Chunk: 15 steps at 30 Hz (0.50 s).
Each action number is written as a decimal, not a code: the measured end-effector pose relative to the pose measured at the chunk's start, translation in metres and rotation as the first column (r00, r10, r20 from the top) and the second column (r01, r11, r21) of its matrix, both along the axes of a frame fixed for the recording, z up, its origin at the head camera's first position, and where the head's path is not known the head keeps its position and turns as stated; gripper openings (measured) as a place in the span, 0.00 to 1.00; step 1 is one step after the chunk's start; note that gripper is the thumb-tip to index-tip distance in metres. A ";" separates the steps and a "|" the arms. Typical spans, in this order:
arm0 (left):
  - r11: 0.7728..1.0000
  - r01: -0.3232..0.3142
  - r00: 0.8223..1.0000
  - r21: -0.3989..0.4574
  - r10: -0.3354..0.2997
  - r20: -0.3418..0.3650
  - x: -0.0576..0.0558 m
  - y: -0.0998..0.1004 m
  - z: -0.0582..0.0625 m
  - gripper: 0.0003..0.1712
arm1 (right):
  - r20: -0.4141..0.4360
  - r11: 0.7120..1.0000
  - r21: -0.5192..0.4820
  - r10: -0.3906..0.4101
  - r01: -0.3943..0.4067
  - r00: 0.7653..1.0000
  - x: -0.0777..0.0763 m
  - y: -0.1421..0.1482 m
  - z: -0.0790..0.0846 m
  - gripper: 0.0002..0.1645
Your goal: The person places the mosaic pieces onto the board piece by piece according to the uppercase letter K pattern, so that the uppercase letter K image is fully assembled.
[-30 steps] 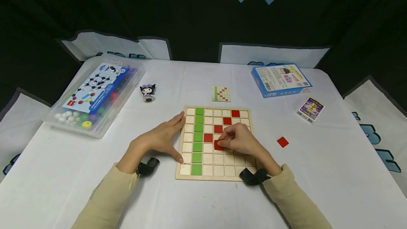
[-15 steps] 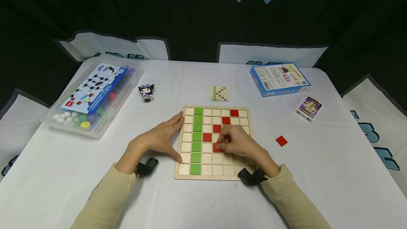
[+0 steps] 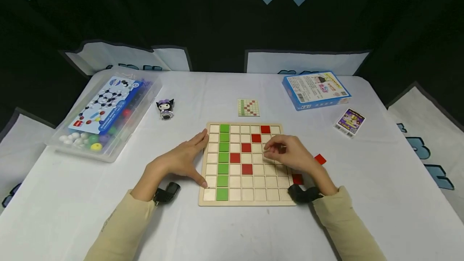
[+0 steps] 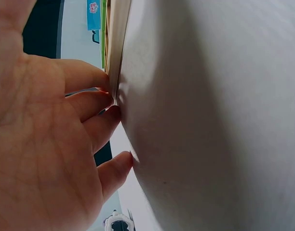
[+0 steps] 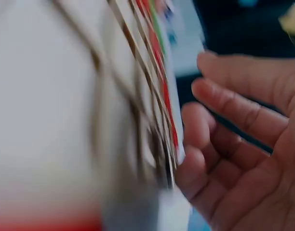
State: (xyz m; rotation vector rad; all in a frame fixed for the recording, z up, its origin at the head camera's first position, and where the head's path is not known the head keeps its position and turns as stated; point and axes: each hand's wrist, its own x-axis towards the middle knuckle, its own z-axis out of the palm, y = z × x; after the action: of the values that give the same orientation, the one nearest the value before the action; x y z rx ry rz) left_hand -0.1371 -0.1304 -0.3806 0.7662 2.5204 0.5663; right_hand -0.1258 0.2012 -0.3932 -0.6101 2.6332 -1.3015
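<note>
A wooden grid board (image 3: 248, 203) lies on the white table, with a column of green square tiles (image 3: 223, 168) near its left side. Several red square tiles form a diagonal, and one red tile (image 3: 247, 169) sits in a cell just below and right of it. My left hand (image 3: 181, 160) rests along the board's left edge, fingers extended and thumb at the lower corner. Over the board's right half hovers my right hand (image 3: 288, 152), its fingers loosely bent and nothing between them. Two loose red tiles, one at the board's right edge (image 3: 297, 179) and another (image 3: 320, 159) farther out, lie by the right forearm.
Behind the board lies a small pattern card (image 3: 248, 108). A clear plastic case (image 3: 108, 114) of coloured balls stands far left, beside a small figurine (image 3: 165, 109). At the right are a blue box (image 3: 316, 90) and a small purple card box (image 3: 350, 122).
My right hand has released the red tile, which now lies in its cell, and moved right and slightly away. My left hand stays at the board's edge. The red tile under the right wrist shows now.
</note>
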 end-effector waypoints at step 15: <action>1.000 0.006 1.000 0.006 -0.006 -0.009 0.000 0.000 0.003 0.77 | 0.399 0.912 -0.265 -0.193 0.314 0.897 0.016 0.139 -0.009 0.14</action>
State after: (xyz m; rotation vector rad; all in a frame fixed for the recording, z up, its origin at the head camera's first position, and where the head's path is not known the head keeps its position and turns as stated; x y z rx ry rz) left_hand -0.1370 -0.1305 -0.3781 0.7802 2.5249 0.5698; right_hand -0.1099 0.3400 -0.4019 -0.0307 2.2636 -1.7501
